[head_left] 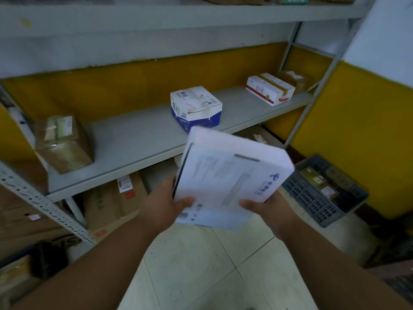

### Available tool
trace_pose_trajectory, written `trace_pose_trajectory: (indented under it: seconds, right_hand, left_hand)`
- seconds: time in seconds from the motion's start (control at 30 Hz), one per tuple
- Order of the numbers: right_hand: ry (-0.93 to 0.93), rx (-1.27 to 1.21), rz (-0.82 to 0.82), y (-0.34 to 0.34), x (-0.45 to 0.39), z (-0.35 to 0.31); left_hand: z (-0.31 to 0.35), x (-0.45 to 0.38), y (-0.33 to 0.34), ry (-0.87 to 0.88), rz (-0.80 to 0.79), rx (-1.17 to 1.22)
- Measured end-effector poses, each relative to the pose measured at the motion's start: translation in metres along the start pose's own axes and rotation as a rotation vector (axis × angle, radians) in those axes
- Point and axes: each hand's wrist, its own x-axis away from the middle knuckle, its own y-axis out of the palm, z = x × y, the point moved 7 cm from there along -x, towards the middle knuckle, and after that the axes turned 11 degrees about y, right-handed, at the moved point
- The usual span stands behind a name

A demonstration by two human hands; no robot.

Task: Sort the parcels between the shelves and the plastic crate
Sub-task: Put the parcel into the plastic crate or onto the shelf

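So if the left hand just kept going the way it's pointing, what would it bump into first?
Probably the front edge of the middle shelf, near the blue and white box. The left hand points up and forward, gripping the white parcel, which would likely touch first. Depth is unclear.

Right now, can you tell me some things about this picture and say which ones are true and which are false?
1. Both hands hold the white parcel. True: left hand, right hand.
2. The crate is empty. False: it holds small parcels.
3. A blue and white box sits on the shelf. True.
4. The crate stands on the shelf. False: it stands on the floor, to the right.
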Motion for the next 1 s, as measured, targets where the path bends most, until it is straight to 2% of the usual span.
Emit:
trace_pose_trajectory:
  seconds: [0.1,0.23,0.37,0.47,0.57,0.67,0.87,1.0]
  right_hand:
    - [-0.047,0.211,0.075,0.015,0.002,-0.003]
    - [-0.105,0.450,0.182,0.036,0.014,-0.013]
    - [-0.159,0.636,0.184,0.055,0.025,-0.031]
    - [-0.146,0.676,0.217,0.066,0.034,-0.051]
    - [-0.158,0.595,0.311,0.072,0.045,-0.074]
    - [-0.204,0.524,0.269,0.083,0.051,-0.090]
    - [-0.306,0.614,0.088,0.101,0.055,-0.107]
    - [-0.270,0.636,0.099,0.094,0.058,-0.107]
  left_hand:
    - [-0.025,0.007,-0.005,-0.116,-0.015,0.049]
    - [-0.053,0.020,-0.004,-0.306,0.071,0.376]
    - [-0.073,0.023,0.004,-0.480,0.107,0.717]
    - [-0.087,0.023,0.011,-0.579,0.107,0.879]
    - [-0.092,0.022,0.015,-0.641,0.147,1.007]
    - [-0.088,0.022,0.017,-0.663,0.196,1.067]
    - [-0.075,0.024,0.013,-0.652,0.232,1.110]
    - [-0.073,0.031,0.010,-0.668,0.202,1.066]
